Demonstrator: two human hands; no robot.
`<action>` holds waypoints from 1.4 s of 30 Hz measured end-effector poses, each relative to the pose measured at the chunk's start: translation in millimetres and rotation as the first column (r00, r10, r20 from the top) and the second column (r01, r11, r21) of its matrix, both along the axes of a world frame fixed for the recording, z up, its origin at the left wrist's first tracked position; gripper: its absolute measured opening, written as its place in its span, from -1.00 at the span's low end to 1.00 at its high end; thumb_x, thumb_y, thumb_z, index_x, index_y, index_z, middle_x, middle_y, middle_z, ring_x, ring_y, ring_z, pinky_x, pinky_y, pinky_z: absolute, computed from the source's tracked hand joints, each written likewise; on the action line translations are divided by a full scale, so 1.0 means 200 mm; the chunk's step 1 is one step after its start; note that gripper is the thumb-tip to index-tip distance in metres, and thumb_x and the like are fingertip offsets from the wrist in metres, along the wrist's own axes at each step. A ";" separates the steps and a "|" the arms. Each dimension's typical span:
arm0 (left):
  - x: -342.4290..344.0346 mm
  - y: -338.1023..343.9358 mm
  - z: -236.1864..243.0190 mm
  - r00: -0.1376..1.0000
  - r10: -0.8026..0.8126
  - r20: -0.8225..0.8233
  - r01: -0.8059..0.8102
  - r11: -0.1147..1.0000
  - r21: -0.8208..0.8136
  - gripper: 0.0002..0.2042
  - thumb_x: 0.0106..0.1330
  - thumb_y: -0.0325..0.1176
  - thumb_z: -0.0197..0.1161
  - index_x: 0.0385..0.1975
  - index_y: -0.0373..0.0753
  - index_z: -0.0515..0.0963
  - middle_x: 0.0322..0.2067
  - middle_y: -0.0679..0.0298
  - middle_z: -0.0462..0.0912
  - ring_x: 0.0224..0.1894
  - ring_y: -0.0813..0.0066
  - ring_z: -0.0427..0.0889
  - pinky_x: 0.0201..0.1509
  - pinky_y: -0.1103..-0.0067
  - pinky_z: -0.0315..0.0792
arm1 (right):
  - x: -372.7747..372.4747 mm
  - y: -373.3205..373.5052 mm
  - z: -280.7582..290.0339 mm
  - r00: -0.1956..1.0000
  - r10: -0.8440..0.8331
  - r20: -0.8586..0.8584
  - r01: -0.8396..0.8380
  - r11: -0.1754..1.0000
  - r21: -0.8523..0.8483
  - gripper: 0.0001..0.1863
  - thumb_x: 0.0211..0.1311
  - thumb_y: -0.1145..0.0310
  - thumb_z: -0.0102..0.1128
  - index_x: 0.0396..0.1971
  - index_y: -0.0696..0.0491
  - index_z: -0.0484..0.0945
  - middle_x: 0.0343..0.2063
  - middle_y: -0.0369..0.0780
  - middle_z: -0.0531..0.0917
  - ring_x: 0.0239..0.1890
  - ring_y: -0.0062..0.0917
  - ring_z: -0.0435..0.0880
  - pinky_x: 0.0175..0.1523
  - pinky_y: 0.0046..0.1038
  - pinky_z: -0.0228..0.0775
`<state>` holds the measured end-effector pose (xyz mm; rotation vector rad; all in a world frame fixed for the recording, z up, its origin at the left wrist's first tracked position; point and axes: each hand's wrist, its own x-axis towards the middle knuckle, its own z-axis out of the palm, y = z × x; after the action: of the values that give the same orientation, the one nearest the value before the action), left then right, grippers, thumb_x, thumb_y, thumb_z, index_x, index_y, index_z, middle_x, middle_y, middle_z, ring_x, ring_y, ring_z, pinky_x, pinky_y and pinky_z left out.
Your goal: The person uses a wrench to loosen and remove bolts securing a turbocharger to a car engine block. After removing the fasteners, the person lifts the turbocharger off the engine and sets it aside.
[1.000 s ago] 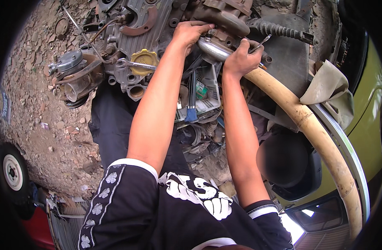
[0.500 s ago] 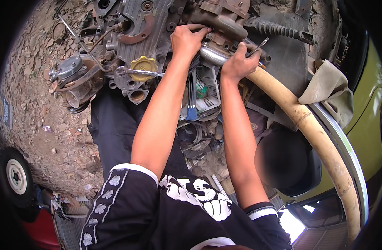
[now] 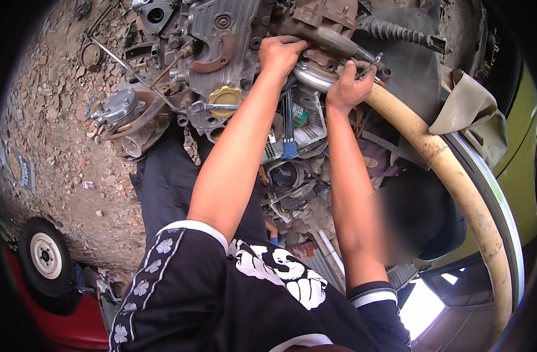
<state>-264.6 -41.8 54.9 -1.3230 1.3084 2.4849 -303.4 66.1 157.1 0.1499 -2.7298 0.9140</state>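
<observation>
A rusty metal assembly with a curved housing (image 3: 318,35) and a silver pipe (image 3: 311,78) lies at the top centre. My left hand (image 3: 280,58) has its fingers bent against the assembly's left side; whatever they grip is hidden. My right hand (image 3: 349,88), at the pipe's right end, has its fingers closed on a small metal wrench (image 3: 374,60). Left of my left arm, a second wrench (image 3: 213,107) lies across a yellow cap (image 3: 226,94) on a ribbed grey engine part (image 3: 207,26).
A bamboo pole (image 3: 444,170) curves down the right beside tan cloth (image 3: 468,111) and a green car body (image 3: 520,152). A plastic crate (image 3: 306,138) with tools sits below my hands. Metal parts (image 3: 119,111), rubble ground (image 3: 69,164) and a tyre (image 3: 28,258) are at left.
The whole view has shifted, so the parts and both hands appear a little farther right and lower. Both hands remain at the assembly, the wrench still in my right hand.
</observation>
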 end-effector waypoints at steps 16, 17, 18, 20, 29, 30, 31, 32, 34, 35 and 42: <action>0.05 0.01 0.04 0.996 0.052 -0.071 -0.032 0.967 0.253 -0.69 0.36 -0.32 0.32 0.04 -0.28 0.71 -0.03 0.09 0.77 -0.01 0.24 0.70 0.16 0.49 0.46 | 0.00 0.01 -0.02 0.998 0.033 -0.060 -0.031 0.999 0.040 -0.81 0.14 0.38 0.21 -0.39 0.20 0.47 -0.49 -0.05 0.62 -0.42 -0.19 0.61 -0.20 -0.19 0.44; 0.05 0.01 0.05 0.996 0.005 -0.094 0.012 0.984 0.176 -0.69 0.36 -0.34 0.31 0.04 -0.30 0.71 -0.03 0.08 0.76 -0.01 0.22 0.69 0.16 0.49 0.46 | 0.00 0.00 -0.01 0.999 0.014 -0.032 -0.013 1.000 0.028 -0.81 0.15 0.38 0.21 -0.39 0.20 0.47 -0.49 -0.05 0.62 -0.42 -0.19 0.61 -0.20 -0.18 0.44; 0.05 0.01 0.06 0.984 -0.114 -0.137 0.105 0.992 -0.070 -0.68 0.34 -0.35 0.29 0.03 -0.33 0.71 -0.06 0.06 0.76 -0.05 0.23 0.69 0.16 0.48 0.45 | 0.00 -0.01 0.00 1.000 -0.005 -0.004 0.005 1.000 0.017 -0.81 0.15 0.38 0.21 -0.39 0.20 0.47 -0.48 -0.05 0.62 -0.42 -0.18 0.61 -0.20 -0.17 0.44; 0.06 -0.02 0.05 0.976 -0.090 -0.198 0.102 0.993 0.051 -0.67 0.32 -0.35 0.29 0.04 -0.30 0.70 -0.03 0.04 0.76 -0.02 0.24 0.69 0.17 0.49 0.45 | 0.00 -0.03 0.01 0.999 0.007 -0.036 -0.005 0.999 0.039 -0.81 0.15 0.38 0.22 -0.38 0.20 0.47 -0.48 -0.05 0.62 -0.42 -0.17 0.61 -0.19 -0.17 0.44; 0.07 0.02 0.14 0.998 0.054 -0.018 -0.053 0.998 0.022 -0.71 0.26 -0.32 0.36 -0.06 -0.25 0.76 -0.18 0.11 0.82 -0.11 0.37 0.75 0.07 0.52 0.52 | 0.00 -0.01 -0.01 0.999 0.001 -0.032 -0.001 1.000 0.010 -0.79 0.14 0.37 0.22 -0.38 0.20 0.46 -0.49 -0.03 0.61 -0.41 -0.12 0.60 -0.18 -0.15 0.43; 0.07 0.04 0.10 0.994 0.107 -0.022 -0.105 0.993 0.059 -0.72 0.25 -0.30 0.38 -0.08 -0.25 0.77 -0.20 0.12 0.82 -0.13 0.38 0.75 0.04 0.51 0.53 | 0.00 -0.01 -0.01 1.000 -0.011 -0.023 0.011 1.000 0.014 -0.79 0.13 0.37 0.22 -0.38 0.21 0.46 -0.49 -0.03 0.61 -0.41 -0.11 0.61 -0.17 -0.14 0.43; 0.06 0.07 0.08 0.987 0.160 -0.024 -0.157 0.983 0.097 -0.72 0.25 -0.29 0.40 -0.09 -0.25 0.77 -0.21 0.12 0.82 -0.15 0.39 0.75 0.02 0.51 0.54 | 0.00 -0.02 0.00 0.999 -0.001 -0.038 0.002 1.000 0.026 -0.79 0.13 0.36 0.22 -0.38 0.21 0.46 -0.48 -0.02 0.61 -0.40 -0.10 0.61 -0.17 -0.13 0.42; 0.06 0.06 0.09 0.989 0.144 -0.013 -0.142 0.985 0.098 -0.71 0.23 -0.26 0.43 -0.10 -0.25 0.78 -0.22 0.13 0.82 -0.17 0.40 0.75 0.01 0.51 0.54 | 0.00 -0.01 -0.01 0.999 0.006 -0.049 -0.005 0.999 0.033 -0.78 0.13 0.36 0.22 -0.38 0.21 0.46 -0.48 -0.02 0.61 -0.39 -0.08 0.61 -0.17 -0.12 0.42; 0.04 0.04 0.11 0.994 0.112 0.009 -0.112 0.989 0.101 -0.68 0.21 -0.22 0.50 -0.12 -0.26 0.78 -0.23 0.15 0.82 -0.21 0.44 0.74 -0.02 0.52 0.55 | 0.00 0.00 -0.01 0.999 0.008 -0.053 -0.005 0.999 0.045 -0.78 0.13 0.35 0.22 -0.38 0.21 0.46 -0.47 -0.01 0.60 -0.38 -0.07 0.61 -0.16 -0.11 0.42; 0.04 0.04 0.10 0.996 0.084 -0.005 -0.083 0.989 0.122 -0.68 0.22 -0.26 0.50 -0.11 -0.31 0.77 -0.21 0.17 0.81 -0.20 0.46 0.73 -0.04 0.54 0.55 | 0.00 -0.01 -0.01 0.999 0.005 -0.045 -0.002 0.999 0.051 -0.77 0.13 0.35 0.21 -0.38 0.21 0.46 -0.47 0.00 0.60 -0.38 -0.07 0.61 -0.16 -0.11 0.41; 0.02 0.01 0.01 0.997 0.053 -0.063 -0.031 0.950 0.310 -0.70 0.26 -0.38 0.51 -0.11 -0.48 0.72 -0.19 0.16 0.79 -0.21 0.51 0.73 -0.10 0.59 0.59 | 0.01 -0.04 0.01 1.000 -0.014 -0.015 0.015 1.000 0.023 -0.78 0.13 0.36 0.22 -0.37 0.20 0.46 -0.47 0.00 0.61 -0.36 -0.07 0.62 -0.14 -0.11 0.42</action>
<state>-259.9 -40.4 57.5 -1.2113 0.8588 2.6482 -301.9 58.5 159.9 0.1406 -2.7249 0.8745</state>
